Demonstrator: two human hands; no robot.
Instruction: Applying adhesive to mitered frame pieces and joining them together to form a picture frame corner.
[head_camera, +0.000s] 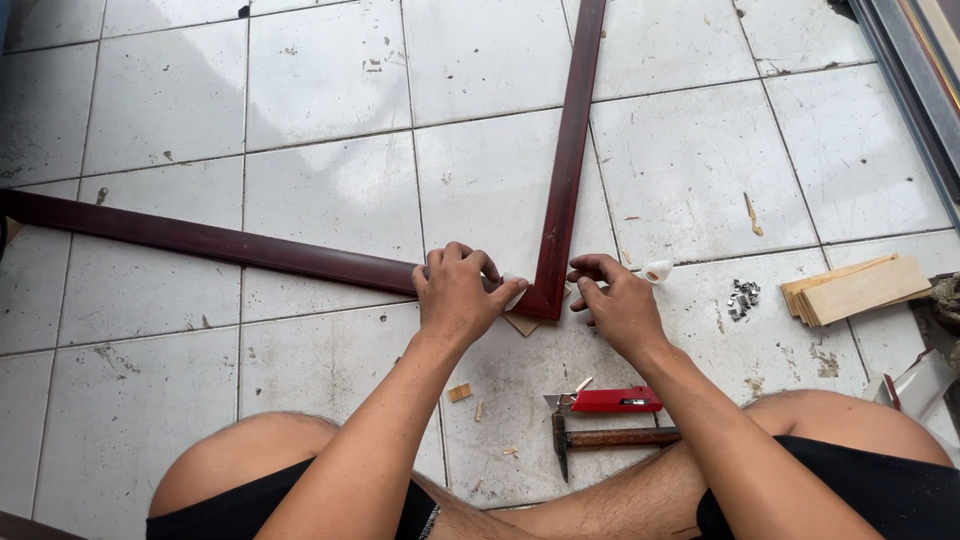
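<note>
Two dark red wooden frame mouldings meet in a corner on the tiled floor: a long one (210, 242) running left and another (570, 150) running up and away. My left hand (458, 290) presses on the end of the left moulding at the corner, fingers curled over it. My right hand (615, 300) rests against the outer side of the corner, fingertips touching the upright moulding. A thin light wood piece (522, 323) pokes out from under the joint.
A red utility knife (605, 401) and a hammer (610, 438) lie between my knees. Several thin wood slats (855, 288) are stacked at right, with a pile of metal staples (743, 298) and a small white cap (657, 271) nearby. Wood chips dot the tiles.
</note>
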